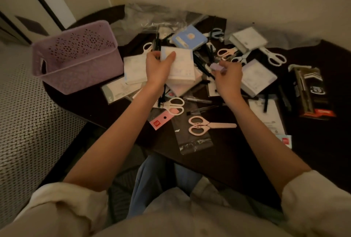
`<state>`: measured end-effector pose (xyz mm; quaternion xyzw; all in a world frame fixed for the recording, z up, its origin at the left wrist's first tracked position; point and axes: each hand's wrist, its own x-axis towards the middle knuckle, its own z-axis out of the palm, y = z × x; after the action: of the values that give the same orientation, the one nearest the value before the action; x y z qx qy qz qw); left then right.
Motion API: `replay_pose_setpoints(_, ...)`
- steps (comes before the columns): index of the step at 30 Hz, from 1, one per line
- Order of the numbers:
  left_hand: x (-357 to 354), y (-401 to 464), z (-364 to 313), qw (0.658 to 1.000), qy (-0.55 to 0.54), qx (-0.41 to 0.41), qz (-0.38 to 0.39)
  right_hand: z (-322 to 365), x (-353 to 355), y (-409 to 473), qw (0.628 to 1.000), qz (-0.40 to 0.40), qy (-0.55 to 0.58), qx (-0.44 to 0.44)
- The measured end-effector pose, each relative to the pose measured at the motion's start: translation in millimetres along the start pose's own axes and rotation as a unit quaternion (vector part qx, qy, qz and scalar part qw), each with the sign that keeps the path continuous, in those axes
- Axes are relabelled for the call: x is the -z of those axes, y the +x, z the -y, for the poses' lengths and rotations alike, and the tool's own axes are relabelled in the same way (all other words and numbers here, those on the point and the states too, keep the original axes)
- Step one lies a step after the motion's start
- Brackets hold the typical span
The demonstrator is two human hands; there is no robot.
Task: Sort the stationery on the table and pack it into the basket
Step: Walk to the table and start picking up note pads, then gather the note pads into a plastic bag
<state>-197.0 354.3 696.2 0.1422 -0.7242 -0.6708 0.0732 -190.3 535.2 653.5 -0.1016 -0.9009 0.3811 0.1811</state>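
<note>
Left hand (159, 67) grips white notepad pack (180, 63) mid-frame, thumb curled over top, above messy pile on dark table (218, 160). Right hand (228, 77) pinches small lilac eraser-ish block (216, 67). Purple basket (76, 56) sits upper left, beside pile. Pink scissors (207, 125) lower centre, loose on clear bag.

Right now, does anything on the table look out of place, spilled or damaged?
Nothing looks damaged. The stationery lies in a jumbled heap on the dark table: notepads, pens and scissors overlap at all angles. The purple basket overhangs the table's left edge. The left hand holds a white pad; the right hand pinches a small purple item.
</note>
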Motion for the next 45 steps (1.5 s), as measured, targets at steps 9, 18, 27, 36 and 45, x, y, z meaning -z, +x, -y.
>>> replay_pose_setpoints(9,-1.0,-7.2,2.2,0.998,0.032,0.042,0.027,8.1,17.8,-13.7,0.99,0.038,-0.105,0.086)
replay_pose_setpoints(18,1.0,6.1,3.4,0.995,0.006,0.056,0.083,47.2,23.6,-24.3,0.968,0.13,0.208,-0.053)
replay_pose_setpoints(27,-31.5,39.6,-26.5,0.978,0.088,-0.099,0.16,55.7,34.2,12.2,0.897,0.131,0.378,-0.186)
replay_pose_setpoints(36,-42.0,138.8,-16.5,0.711,0.568,-0.415,0.0,49.4,32.7,47.6,0.911,0.005,0.373,-0.177)
replay_pose_setpoints(45,-91.8,170.5,-42.0,0.77,0.575,-0.275,-0.028,38.6,20.4,65.1,0.892,-0.047,0.399,-0.206)
